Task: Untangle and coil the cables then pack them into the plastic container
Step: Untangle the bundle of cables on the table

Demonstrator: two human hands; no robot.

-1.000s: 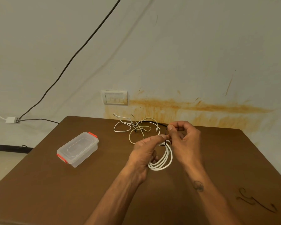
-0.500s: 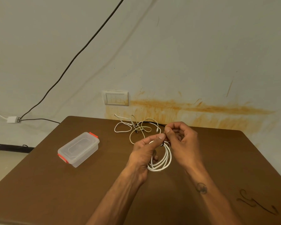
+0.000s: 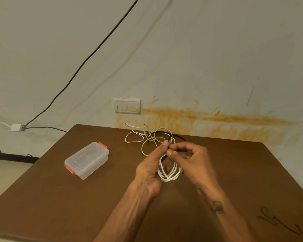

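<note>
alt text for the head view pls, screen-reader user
Two hands, left and right, hold a coiled white cable above a brown table. More tangled cables lie behind near the wall; a closed clear container with red clips sits to the left.

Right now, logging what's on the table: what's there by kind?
White coiled cable in both hands: 1
Loose white cables, tangled, count unclear: at least 1
Black cable: 1
Plastic container: 1
Total: at least 4
</note>
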